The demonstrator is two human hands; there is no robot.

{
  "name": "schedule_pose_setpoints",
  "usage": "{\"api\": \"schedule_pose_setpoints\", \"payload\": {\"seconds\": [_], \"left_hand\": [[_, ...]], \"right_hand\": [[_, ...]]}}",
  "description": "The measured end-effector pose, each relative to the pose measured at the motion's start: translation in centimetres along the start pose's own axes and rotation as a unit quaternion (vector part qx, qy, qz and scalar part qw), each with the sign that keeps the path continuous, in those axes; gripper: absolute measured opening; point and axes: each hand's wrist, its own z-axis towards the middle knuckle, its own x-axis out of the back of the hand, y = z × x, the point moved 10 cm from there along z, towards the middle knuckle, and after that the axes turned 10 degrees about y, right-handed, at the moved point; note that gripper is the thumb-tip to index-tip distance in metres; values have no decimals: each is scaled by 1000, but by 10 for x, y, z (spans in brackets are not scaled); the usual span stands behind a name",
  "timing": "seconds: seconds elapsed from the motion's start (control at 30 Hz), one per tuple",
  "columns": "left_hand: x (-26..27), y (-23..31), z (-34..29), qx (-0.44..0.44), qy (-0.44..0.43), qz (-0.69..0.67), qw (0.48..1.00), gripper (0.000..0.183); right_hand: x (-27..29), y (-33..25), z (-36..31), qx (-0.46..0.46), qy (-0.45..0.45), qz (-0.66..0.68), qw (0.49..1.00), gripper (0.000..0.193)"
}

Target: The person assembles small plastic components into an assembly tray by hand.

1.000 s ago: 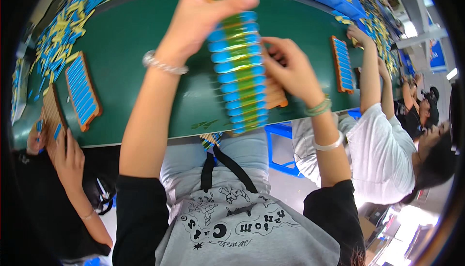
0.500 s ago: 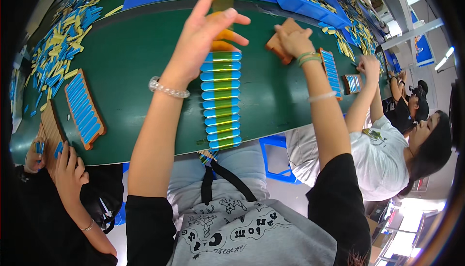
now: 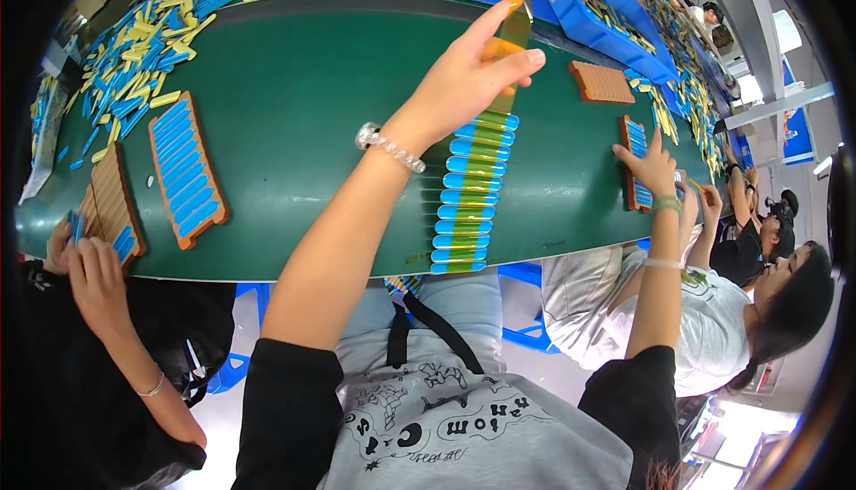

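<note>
A see-through yellow tape (image 3: 517,26) carries a row of blue flat sticks (image 3: 464,209) down toward the table's near edge. My left hand (image 3: 468,80) is at its upper part, with the thumb over the tape and the fingers under it, showing orange through it. The index finger is stretched out. At the right, my right hand (image 3: 655,173) spans a brown grooved tray (image 3: 640,200) filled with blue sticks. Its thumb and fingers are apart, and whether they touch the tray I cannot tell. Beyond it lies a bare brown grooved tray (image 3: 602,82).
Another filled tray (image 3: 187,169) lies on the green table (image 3: 312,115). Loose blue and yellow sticks (image 3: 147,44) are heaped at the far left. A blue bin (image 3: 602,17) stands far right. Co-workers' hands (image 3: 94,280) work at a tray (image 3: 116,196) on my left; another person sits on my right.
My right hand has let go of the bare brown tray, now on the table, and moved right and nearer to the filled tray. My left hand and the tape appear further right.
</note>
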Motion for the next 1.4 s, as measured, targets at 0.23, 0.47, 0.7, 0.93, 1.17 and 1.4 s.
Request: {"api": "schedule_pose_setpoints", "payload": {"seconds": [0.23, 0.47, 0.7, 0.93, 1.17, 1.4], "left_hand": [[2, 10, -1, -25, 7, -93, 995, 79], [9, 17, -8, -64, 22, -65, 996, 72], [22, 26, 0, -106, 56, -68, 991, 58], [42, 29, -2, -157, 116, 139, 971, 56], [23, 32, 2, -123, 69, 189, 972, 49], [71, -6, 2, -1, 161, 442, 882, 51]], "right_hand": [[-36, 31, -15, 45, -19, 319, 946, 94], [37, -128, -108, 196, 23, 336, 921, 80], [75, -267, -135, 383, 31, 334, 861, 56], [58, -263, -127, -21, -210, 816, 539, 37], [76, -245, -162, -50, -261, 827, 495, 16], [60, -219, -212, -104, -322, 825, 452, 16]]}}
